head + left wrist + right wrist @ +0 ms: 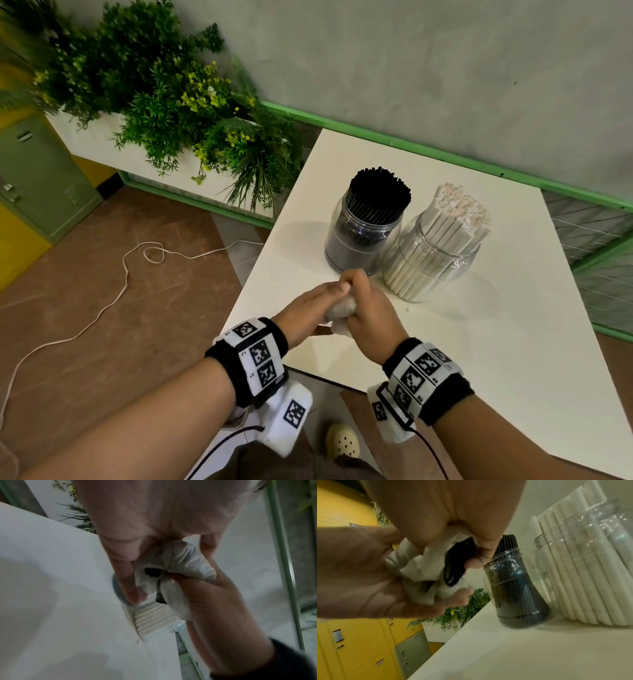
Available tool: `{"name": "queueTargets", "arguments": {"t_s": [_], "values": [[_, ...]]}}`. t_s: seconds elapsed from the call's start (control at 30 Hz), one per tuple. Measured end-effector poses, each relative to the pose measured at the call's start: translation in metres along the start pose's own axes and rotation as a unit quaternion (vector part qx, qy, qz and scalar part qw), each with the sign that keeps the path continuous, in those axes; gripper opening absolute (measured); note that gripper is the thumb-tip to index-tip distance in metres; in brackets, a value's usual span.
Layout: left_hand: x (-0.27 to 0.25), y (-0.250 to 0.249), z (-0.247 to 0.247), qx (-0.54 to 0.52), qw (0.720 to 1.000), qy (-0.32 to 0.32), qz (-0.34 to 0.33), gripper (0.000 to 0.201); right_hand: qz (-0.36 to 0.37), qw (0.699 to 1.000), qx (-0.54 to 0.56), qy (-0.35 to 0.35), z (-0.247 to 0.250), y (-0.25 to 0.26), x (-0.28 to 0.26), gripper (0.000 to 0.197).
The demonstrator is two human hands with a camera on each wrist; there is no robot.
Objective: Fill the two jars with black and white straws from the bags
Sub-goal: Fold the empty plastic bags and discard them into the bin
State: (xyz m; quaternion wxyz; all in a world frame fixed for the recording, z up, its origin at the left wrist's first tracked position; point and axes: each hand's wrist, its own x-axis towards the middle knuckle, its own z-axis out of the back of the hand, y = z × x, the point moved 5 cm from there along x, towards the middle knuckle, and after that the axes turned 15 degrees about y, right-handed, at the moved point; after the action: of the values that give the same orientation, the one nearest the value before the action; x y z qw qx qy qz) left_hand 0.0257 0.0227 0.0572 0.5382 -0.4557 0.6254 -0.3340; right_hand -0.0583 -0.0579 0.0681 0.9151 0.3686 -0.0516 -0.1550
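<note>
Two clear jars stand side by side on the white table (496, 342). The left jar (363, 233) is packed with black straws (378, 188); the right jar (435, 260) is packed with white straws (459, 212). Just in front of them my two hands meet around a crumpled white bag (339, 310). My left hand (325, 296) cups the bag from the left. My right hand (359, 291) curls over it from the right. In the wrist views the crumpled bag (185, 559) (419, 563) shows dark patches in its folds. What it holds is hidden.
A planter of green foliage (178, 102) stands left of the table against the wall. A white cord (113, 301) trails over the brown floor. Yellow and green lockers (368, 649) stand at the left. A green rail (445, 157) runs behind the table.
</note>
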Motion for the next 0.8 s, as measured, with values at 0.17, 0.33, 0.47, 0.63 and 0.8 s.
{"name": "queueTargets", "arguments": {"t_s": [0.17, 0.33, 0.47, 0.63, 0.8], "values": [[-0.001, -0.008, -0.005, -0.086, 0.995, 0.06, 0.005, 0.045, 0.041, 0.996, 0.026, -0.08, -0.004, 0.002, -0.003, 0.047], [0.006, -0.009, -0.007, -0.132, 0.99, 0.042, -0.005, 0.045, 0.022, 0.993, 0.052, -0.103, -0.015, -0.004, -0.004, 0.048], [0.011, -0.004, -0.003, -0.114, 0.993, 0.034, 0.018, 0.056, 0.008, 1.0, 0.004, -0.023, -0.021, -0.01, -0.009, 0.055], [0.014, 0.001, -0.003, -0.043, 0.999, 0.018, -0.002, 0.011, -0.012, 0.998, -0.033, 0.047, -0.014, -0.022, -0.008, 0.062], [0.024, 0.018, 0.007, 0.035, 0.998, -0.043, -0.006, 0.02, -0.054, 0.992, -0.024, 0.111, -0.019, -0.06, -0.019, 0.073]]}}
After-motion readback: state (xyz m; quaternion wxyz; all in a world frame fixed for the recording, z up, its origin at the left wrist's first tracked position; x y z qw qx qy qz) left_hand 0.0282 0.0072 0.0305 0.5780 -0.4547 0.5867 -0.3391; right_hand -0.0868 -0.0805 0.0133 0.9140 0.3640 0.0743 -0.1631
